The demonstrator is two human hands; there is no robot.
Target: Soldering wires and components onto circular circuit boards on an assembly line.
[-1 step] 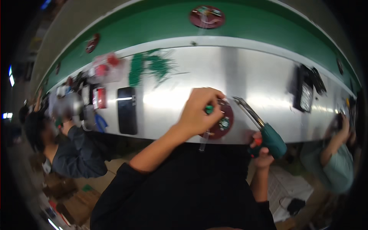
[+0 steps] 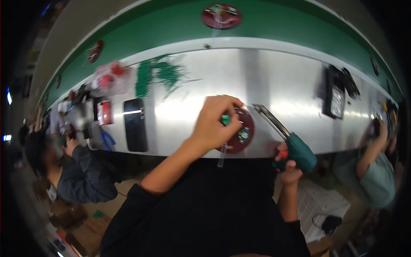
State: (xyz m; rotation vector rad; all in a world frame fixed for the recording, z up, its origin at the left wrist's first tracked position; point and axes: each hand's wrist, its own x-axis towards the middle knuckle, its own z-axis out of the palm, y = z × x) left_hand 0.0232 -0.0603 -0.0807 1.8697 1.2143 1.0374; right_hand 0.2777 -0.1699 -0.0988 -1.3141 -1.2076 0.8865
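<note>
My left hand [image 2: 215,122] is curled in a pinch above a round dark red disc [image 2: 250,128] at the bench's near edge. A small green piece [image 2: 225,120] shows between its thumb and forefinger; whether they grip it is unclear. Small electronic parts [image 2: 244,135] sit on the disc, and a clear strip [image 2: 222,159] hangs over the edge from it. In my right hand [image 2: 290,171] is a green pistol-grip soldering gun [image 2: 302,154], with a red trigger area under my fingers. Its long metal prongs slant up and left, the tip just right of the disc.
Thin green wires [image 2: 167,73] lie on the metal bench [image 2: 205,70], beyond a black phone [image 2: 135,132]. Blue-handled pliers [image 2: 107,139] and a plastic bag [image 2: 109,77] are left; black parts [image 2: 334,98] lie right. A green belt [image 2: 171,34] carries similar discs [image 2: 221,19]. People work on both sides.
The whole view has shifted slightly, so the bench things appear a little further left. Both hands keep nearly the same pose, with the soldering gun still beside the disc.
</note>
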